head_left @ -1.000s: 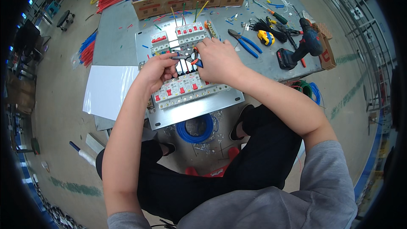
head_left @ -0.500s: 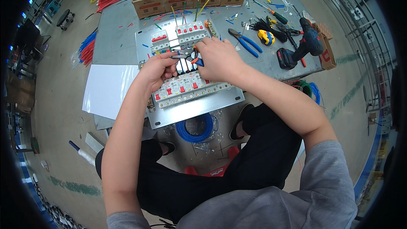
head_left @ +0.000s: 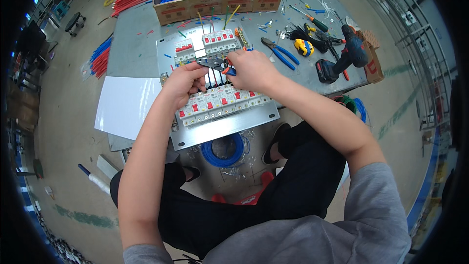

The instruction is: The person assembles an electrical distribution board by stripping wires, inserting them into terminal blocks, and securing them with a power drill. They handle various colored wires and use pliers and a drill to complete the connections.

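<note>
Mid-frame, your right hand (head_left: 251, 71), wrapped round pliers (head_left: 219, 63), now uncovers more switches (head_left: 251, 94); can't tell whether your left hand (head_left: 185, 83) pinches anything; work seems mid-step.

We can read no text here. Small print stands on the far cardboard box (head_left: 207, 6) and near breakers (head_left: 210, 105), a red mark on the right carton (head_left: 374, 66).

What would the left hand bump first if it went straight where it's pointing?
Probably the pliers in the right hand. They lie just ahead of the left hand, though whether they touch is unclear.
</note>
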### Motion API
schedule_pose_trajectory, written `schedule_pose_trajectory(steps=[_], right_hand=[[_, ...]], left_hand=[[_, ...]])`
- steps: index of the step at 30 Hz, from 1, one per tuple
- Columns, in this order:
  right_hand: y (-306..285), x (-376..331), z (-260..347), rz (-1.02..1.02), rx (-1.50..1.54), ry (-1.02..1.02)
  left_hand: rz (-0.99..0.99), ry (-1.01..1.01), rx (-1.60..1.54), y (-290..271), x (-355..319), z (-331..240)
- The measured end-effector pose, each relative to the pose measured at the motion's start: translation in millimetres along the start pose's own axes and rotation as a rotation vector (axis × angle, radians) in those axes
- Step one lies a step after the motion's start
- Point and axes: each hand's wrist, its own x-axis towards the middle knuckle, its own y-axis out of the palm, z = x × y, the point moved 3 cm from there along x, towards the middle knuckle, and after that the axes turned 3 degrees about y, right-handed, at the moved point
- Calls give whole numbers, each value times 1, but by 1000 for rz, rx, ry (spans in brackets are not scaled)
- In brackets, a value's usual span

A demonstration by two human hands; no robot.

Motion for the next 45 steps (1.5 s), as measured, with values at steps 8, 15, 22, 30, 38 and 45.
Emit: schedule_pose_trajectory(steps=[8, 15, 22, 30, 38, 45], right_hand=[[-12, 7, -5, 252, 504, 358], [-60, 18, -18, -49, 512, 318], [-54, 3, 5, 313, 164, 208], [-39, 1, 21, 310, 55, 218], [-16, 3, 23, 191, 59, 172], [-7, 6, 32, 168, -22, 146]], left_hand=[[-16, 34, 25, 7, -7, -6], [-199, 220, 47, 12, -21, -12], [-453, 282, 402, 25, -38, -19], [-349, 180, 263, 18, -25, -9], [-134, 11, -108, -16, -7, 5], [-30, -11, -121, -18, -6, 6]])
